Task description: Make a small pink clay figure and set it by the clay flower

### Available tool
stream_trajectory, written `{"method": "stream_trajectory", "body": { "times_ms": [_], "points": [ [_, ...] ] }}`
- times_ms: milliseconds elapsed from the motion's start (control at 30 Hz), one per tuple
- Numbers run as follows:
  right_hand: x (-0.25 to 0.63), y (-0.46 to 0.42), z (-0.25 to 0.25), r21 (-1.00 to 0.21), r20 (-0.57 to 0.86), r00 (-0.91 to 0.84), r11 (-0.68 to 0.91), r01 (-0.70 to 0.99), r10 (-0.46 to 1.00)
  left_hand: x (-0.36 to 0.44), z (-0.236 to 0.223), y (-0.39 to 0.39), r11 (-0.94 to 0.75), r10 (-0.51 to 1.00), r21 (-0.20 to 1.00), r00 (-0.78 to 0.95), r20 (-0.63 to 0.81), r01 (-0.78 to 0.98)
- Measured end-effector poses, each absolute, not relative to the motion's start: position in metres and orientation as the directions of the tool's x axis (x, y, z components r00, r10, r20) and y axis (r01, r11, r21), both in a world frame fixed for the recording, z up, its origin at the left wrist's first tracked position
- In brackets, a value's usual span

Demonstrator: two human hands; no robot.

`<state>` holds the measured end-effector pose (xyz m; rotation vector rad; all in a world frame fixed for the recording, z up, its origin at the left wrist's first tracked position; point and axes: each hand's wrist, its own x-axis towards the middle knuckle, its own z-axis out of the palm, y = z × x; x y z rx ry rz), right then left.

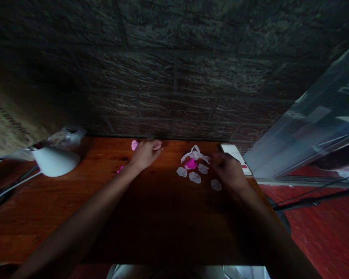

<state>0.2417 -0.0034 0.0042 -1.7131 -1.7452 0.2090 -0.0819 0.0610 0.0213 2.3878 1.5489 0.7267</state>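
Note:
My left hand (145, 154) is over the back of the wooden table, its fingers curled together. A small pinkish patch shows at its fingertips; whether that is a petal is unclear. Close beside that hand lie a light pink petal (134, 145) and a bright pink piece (120, 169). My right hand (229, 170) is closed in shadow at the right of a petal group, and what its fingers hold is hidden. The group has a bright magenta petal piece (191, 164) in the middle, with several pale petals (194, 178) around it. One pale petal (216, 185) lies apart, nearer my right wrist.
A phone (233, 150) with a lit screen lies behind my right hand. At the left stand a white conical object (55, 161), a brown printed paper bag (14, 112) and crumpled clear plastic (68, 135). A dark brick wall (174, 73) borders the wooden table (163, 221).

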Motion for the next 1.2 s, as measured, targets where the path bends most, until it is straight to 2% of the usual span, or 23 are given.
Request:
{"method": "stream_trajectory", "body": {
  "times_ms": [167,267,367,467,500,567,633,667,733,833,933,1033,1200],
  "points": [
    [0.239,-0.005,0.007,-0.578,0.376,0.085,0.162,0.8,0.923,-0.108,0.03,0.085,-0.417,0.907,0.321,0.365,0.21,0.851],
    [0.239,-0.006,0.012,-0.593,0.401,0.097,0.178,0.785,0.911,-0.109,0.028,0.088,-0.447,0.895,0.315,0.415,0.166,0.837],
    [0.239,-0.011,0.02,-0.606,0.44,0.126,0.19,0.773,0.889,-0.103,0.03,0.075,-0.466,0.884,0.336,0.421,0.202,0.818],
    [0.226,-0.022,0.027,-0.639,0.465,0.133,0.228,0.735,0.875,-0.094,0.033,0.042,-0.513,0.858,0.41,0.452,0.241,0.754],
    [0.217,-0.027,0.028,-0.691,0.461,0.107,0.281,0.666,0.881,-0.09,0.034,0.028,-0.556,0.827,0.498,0.501,0.254,0.665],
    [0.195,-0.037,0.028,-0.779,0.422,-0.038,0.383,0.497,0.906,-0.082,0.033,0.0,-0.588,0.792,0.612,0.53,0.302,0.53],
    [0.171,-0.045,0.025,-0.82,0.365,-0.246,0.436,0.372,0.898,-0.074,0.031,-0.022,-0.619,0.756,0.623,0.579,0.306,0.478],
    [0.161,-0.049,0.023,-0.828,0.355,-0.312,0.452,0.334,0.881,-0.072,0.03,-0.03,-0.632,0.744,0.61,0.594,0.306,0.477],
    [0.147,-0.054,0.018,-0.847,0.338,-0.299,0.427,0.316,0.892,-0.068,0.026,-0.038,-0.628,0.75,0.585,0.602,0.276,0.514],
    [0.138,-0.059,0.013,-0.865,0.334,-0.266,0.406,0.293,0.904,-0.069,0.019,-0.037,-0.585,0.779,0.525,0.608,0.152,0.618],
    [0.136,-0.065,0.011,-0.834,0.322,-0.314,0.424,0.352,0.893,-0.071,0.015,-0.034,-0.586,0.773,0.412,0.634,0.026,0.698],
    [0.134,-0.07,0.012,-0.807,0.338,-0.326,0.45,0.381,0.883,-0.069,0.016,-0.037,-0.603,0.782,0.301,0.622,0.039,0.739],
    [0.134,-0.07,0.015,-0.837,0.334,-0.268,0.415,0.357,0.904,-0.062,0.022,-0.046,-0.584,0.811,0.157,0.583,0.059,0.797]
  ]
}}
